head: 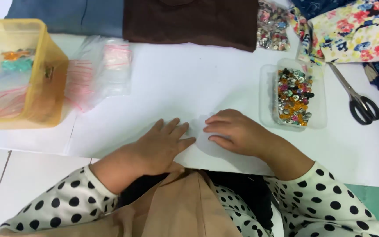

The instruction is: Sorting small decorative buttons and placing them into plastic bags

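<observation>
My left hand point(154, 147) lies flat, palm down, on a white sheet point(189, 87) spread over the floor. My right hand point(237, 131) rests beside it with the fingers loosely curled and pointing left, fingertips on the sheet. Neither hand holds anything that I can see. Just right of my right hand stands a clear plastic box point(268, 83) filled with small colourful buttons point(294, 96). Both sleeves are white with black dots.
A yellow plastic tub point(49, 83) with small bags stands at the left, with clear zip bags point(97, 72) beside it. Black-handled scissors point(358, 101) lie at the right. Brown cloth point(189, 22), blue cloth point(66, 15), floral fabric point(356, 30) and a bag of buttons point(273, 26) line the far edge.
</observation>
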